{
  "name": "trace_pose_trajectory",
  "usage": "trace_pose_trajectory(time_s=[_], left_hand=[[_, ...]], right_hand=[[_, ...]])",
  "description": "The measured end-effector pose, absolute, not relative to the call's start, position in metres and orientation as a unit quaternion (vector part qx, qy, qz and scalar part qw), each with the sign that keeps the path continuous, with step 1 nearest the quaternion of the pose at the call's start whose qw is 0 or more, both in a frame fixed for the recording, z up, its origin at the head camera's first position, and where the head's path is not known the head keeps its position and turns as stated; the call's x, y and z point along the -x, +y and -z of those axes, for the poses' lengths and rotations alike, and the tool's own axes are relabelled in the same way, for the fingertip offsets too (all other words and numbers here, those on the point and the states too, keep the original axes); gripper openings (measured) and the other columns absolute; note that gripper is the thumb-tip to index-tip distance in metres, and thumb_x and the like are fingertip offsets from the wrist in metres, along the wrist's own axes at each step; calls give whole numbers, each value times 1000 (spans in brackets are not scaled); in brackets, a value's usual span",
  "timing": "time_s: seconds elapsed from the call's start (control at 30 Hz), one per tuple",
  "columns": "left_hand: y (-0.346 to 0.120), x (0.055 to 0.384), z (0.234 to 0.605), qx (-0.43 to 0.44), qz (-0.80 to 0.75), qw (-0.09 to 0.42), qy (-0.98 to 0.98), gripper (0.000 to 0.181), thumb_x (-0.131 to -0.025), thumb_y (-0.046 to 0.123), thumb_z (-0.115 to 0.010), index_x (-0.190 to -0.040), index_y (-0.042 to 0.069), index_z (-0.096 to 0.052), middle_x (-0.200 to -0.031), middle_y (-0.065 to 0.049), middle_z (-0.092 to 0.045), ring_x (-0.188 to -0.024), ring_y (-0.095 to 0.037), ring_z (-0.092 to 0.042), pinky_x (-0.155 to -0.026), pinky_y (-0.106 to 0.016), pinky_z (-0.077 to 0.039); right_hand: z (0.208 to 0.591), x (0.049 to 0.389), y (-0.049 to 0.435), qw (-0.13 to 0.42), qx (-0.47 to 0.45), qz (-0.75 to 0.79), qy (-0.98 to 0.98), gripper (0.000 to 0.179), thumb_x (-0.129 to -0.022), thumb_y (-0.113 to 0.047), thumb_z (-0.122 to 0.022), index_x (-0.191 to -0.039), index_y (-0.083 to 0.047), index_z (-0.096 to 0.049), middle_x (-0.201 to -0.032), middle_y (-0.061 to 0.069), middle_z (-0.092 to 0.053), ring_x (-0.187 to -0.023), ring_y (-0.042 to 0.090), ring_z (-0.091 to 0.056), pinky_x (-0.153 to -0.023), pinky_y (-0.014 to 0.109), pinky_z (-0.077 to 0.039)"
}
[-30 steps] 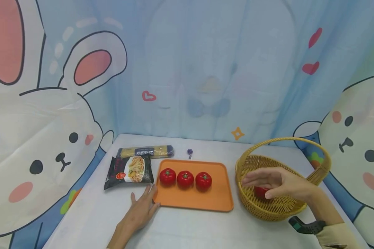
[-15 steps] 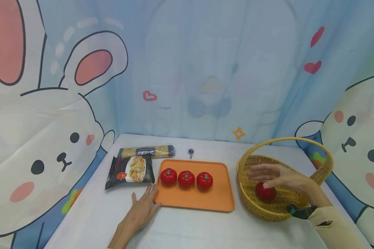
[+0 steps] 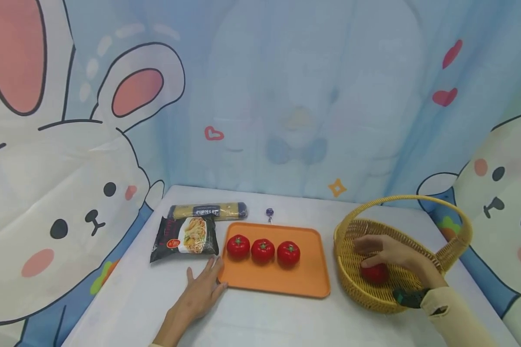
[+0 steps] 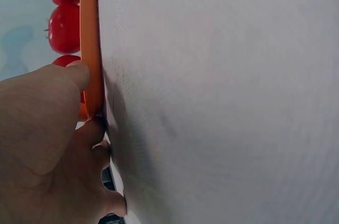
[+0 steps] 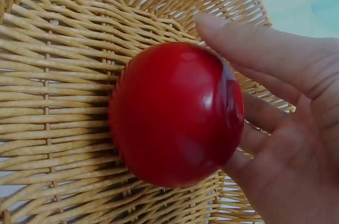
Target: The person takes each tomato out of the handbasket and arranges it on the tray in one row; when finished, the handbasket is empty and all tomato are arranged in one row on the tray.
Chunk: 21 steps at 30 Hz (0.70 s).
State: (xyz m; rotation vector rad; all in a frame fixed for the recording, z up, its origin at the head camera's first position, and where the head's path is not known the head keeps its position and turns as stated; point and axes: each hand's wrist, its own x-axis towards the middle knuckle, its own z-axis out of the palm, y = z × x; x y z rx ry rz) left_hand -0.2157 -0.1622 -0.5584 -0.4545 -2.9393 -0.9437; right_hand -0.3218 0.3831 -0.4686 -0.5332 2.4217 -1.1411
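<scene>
A red apple sits inside the wicker basket on the right. My right hand is down in the basket, reaching over the apple from its right. In the right wrist view the thumb extends past the apple's upper side, and the other fingers lie partly hidden behind it. My left hand rests on the white table at the near left corner of the orange tray. Its thumb touches the tray's rim, with the fingers fairly straight. Three red tomatoes with green stalks stand in a row on the tray.
Behind the left hand lies a black noodle packet, and beyond it a long pack of spaghetti. A small purple-wrapped lollipop lies behind the tray. The basket's tall handle arches above the right hand. A printed curtain surrounds the table.
My right hand has come lower over the apple, its thumb and fingers now beside it. The left hand stays at the tray corner. The head view has shifted slightly.
</scene>
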Motion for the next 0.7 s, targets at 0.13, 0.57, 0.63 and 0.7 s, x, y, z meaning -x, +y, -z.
trace_pose_trajectory(time_s=[0.13,0.57,0.63,0.7], left_hand=[[-161,216,556,148,298,15,-943,67,-109,35,-63,-164,3,-42,-170,-21,-39,-161,-42,-30,-117,-88,0],[-162,212,555,142,301,16,-943,65,-109,31,-64,-162,0,-43,-169,-22,-40,-160,-43,-31,-117,-89,-1],[-162,213,555,144,302,12,-942,65,-109,30,-64,-163,1,-42,-170,-22,-39,-161,-42,-30,-117,-89,0],[-162,214,556,143,301,8,-943,65,-108,29,-64,-163,2,-42,-171,-20,-39,-161,-41,-29,-118,-88,0]], right_hand=[[467,317,384,190,186,377,887,70,-95,-15,-84,-147,16,-51,-144,36,-60,-132,54,-60,-103,53,-60],[465,317,379,232,172,330,899,67,-90,-18,-89,-142,12,-59,-134,25,-68,-124,39,-64,-100,51,-60],[465,316,379,227,170,324,903,63,-88,-13,-89,-139,11,-62,-133,25,-69,-122,38,-65,-99,49,-60],[464,314,378,209,161,318,911,58,-86,-10,-90,-135,10,-66,-129,22,-71,-119,38,-66,-97,52,-61]])
